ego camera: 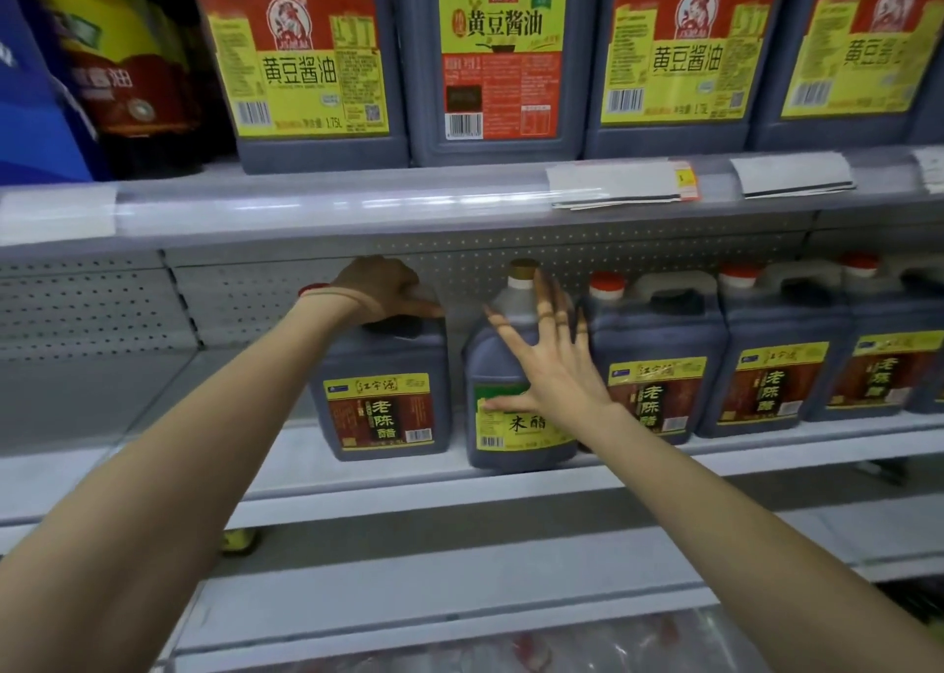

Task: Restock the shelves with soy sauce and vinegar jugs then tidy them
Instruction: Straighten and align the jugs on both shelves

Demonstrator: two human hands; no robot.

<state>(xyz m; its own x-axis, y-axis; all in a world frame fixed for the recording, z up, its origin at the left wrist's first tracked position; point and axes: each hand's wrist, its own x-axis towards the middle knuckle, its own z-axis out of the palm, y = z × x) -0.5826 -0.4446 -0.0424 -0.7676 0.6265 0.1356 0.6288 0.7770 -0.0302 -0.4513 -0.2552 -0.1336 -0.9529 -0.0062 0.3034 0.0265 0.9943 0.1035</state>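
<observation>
The upper shelf (357, 207) carries a row of big soy sauce jugs (503, 59), labels facing out. On the lower shelf (408, 473) stand red-capped aged vinegar jugs (761, 381), with a rounder rice vinegar jug (503, 437) among them. The left hand (378, 289) curls over the top handle of the leftmost aged vinegar jug (380, 407), gripping it. The right hand (551, 366) lies flat against the rice vinegar jug, fingers straight and spread.
</observation>
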